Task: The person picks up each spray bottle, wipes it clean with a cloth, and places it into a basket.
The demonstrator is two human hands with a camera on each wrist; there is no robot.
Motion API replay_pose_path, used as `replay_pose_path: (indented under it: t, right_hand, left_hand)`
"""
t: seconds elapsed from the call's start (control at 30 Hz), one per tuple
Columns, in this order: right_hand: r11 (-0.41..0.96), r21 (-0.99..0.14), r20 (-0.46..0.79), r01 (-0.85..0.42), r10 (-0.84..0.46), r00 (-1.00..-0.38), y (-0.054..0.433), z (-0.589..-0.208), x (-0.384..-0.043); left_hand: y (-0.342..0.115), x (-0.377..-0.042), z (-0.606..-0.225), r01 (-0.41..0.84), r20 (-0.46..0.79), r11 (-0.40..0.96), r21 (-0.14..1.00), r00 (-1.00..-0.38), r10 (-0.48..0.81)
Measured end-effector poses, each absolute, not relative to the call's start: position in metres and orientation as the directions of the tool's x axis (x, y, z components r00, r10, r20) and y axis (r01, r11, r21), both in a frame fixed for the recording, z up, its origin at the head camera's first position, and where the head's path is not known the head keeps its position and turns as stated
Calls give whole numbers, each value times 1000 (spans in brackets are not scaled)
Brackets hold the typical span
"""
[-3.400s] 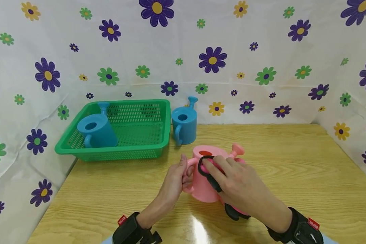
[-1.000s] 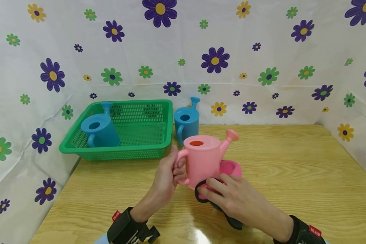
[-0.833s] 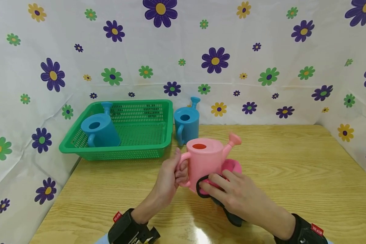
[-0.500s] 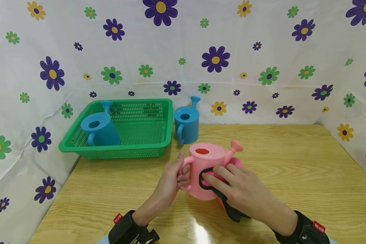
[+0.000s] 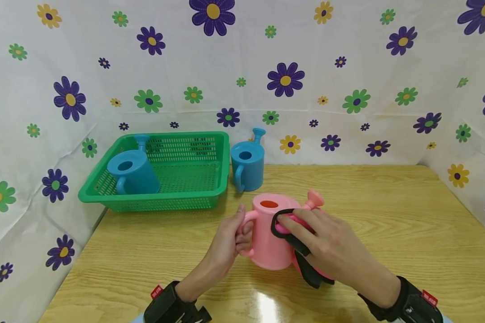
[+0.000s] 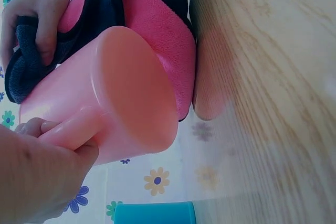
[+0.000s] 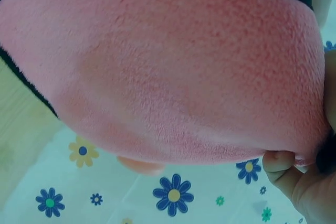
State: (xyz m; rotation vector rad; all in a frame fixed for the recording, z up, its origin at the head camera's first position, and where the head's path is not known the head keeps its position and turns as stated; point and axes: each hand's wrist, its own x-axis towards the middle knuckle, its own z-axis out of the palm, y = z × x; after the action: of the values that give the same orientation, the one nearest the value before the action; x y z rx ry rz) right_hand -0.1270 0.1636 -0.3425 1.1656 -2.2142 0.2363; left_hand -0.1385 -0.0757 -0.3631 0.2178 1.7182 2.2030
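A pink watering can [image 5: 268, 242] is held upright above the table, its spout pointing right. My left hand [image 5: 228, 242] grips its handle, fingers curled through the loop. In my right hand [image 5: 331, 246] is a bunched pink cloth [image 7: 173, 72] with a dark backing and edge, pressed against the can's side near the spout. The left wrist view shows the can's smooth bottom and the cloth [image 6: 160, 45] draped behind it, with the right hand [image 6: 44, 9] pinching its folds. The cloth fills most of the right wrist view and hides most of the can there.
A green basket [image 5: 165, 204] at the back left holds a blue watering can [image 5: 133, 175]. Another blue watering can [image 5: 247, 168] stands on the wooden table [image 5: 388, 224] to its right. A flower-patterned sheet [image 5: 307, 45] hangs behind and at the sides.
The can has come down and slightly right since a second ago, held by the left hand. The right hand has slid the cloth from low on the can up towards its top and spout.
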Motion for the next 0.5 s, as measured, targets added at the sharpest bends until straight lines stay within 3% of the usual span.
replay_pose_path:
  t: [0.5]
  right_hand:
    - [603,87,617,-793,-658,-432,172,-339,-128]
  left_hand:
    - [-78,-138,-363,-207,-121,-220,953,-929,349]
